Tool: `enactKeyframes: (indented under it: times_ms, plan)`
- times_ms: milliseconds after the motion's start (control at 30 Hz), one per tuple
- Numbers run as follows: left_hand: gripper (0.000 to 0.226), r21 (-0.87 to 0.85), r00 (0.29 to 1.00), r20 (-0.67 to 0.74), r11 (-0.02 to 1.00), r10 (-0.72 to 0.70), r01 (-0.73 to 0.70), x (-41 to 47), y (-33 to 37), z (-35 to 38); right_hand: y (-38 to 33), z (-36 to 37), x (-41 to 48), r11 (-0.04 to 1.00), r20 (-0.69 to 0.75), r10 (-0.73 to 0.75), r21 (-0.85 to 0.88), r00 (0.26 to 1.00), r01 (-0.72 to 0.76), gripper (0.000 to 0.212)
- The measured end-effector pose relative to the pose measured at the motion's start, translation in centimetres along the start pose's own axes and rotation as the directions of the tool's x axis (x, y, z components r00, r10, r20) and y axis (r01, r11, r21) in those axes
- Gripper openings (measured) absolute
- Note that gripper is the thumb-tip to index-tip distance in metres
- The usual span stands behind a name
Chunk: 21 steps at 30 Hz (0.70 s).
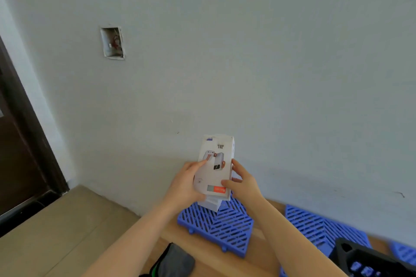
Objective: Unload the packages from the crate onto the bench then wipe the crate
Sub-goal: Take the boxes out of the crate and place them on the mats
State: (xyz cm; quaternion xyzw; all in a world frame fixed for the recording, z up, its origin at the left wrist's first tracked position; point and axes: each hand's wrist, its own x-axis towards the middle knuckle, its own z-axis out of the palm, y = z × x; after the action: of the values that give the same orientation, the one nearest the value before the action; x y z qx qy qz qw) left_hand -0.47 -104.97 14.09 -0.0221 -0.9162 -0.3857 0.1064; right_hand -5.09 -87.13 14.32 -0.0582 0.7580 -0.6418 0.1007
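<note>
A bare socket box (112,42) sits in the pale wall (281,51), a dark door frame (24,141) at the left, blue lattice mats (225,227) below.

The package (215,168) was white, with an orange-and-grey strip near its lower end and a little black barcode up top. The grid mats (225,227) were bright blue, slots cut in a chevron pattern. Bench (202,252) was light tan wood, crate (369,258) black, cloth (177,261) grey with a green edge. Wall (247,51) pale grey-blue, door frame (29,130) dark brown, floor (56,231) beige.
</note>
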Motion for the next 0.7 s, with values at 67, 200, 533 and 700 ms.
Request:
enactKeyframes:
  times_ms: [67,200,533,700]
  plan:
    - [0.096,0.020,1.000,0.017,1.000,0.005,-0.005,2.6,-1.0,0.1,-0.1,0.0,1.9,1.000,-0.014,0.008,0.005,1.000,-0.008,0.071]
    - [0.094,0.030,0.998,0.067,1.000,-0.002,0.000,7.1,-3.3,1.1,1.0,0.3,5.8,0.999,-0.048,0.050,0.023,0.998,-0.049,0.069]
    - [0.094,-0.050,0.954,0.300,0.998,-0.008,0.024,17.4,-13.0,5.4,6.5,3.7,15.6,0.973,-0.246,0.230,0.049,0.942,-0.224,0.065]
    - [0.093,-0.080,0.923,0.383,0.995,-0.017,0.052,19.9,-17.4,7.4,9.2,5.3,18.7,0.944,-0.281,0.321,0.017,0.904,-0.330,0.061]
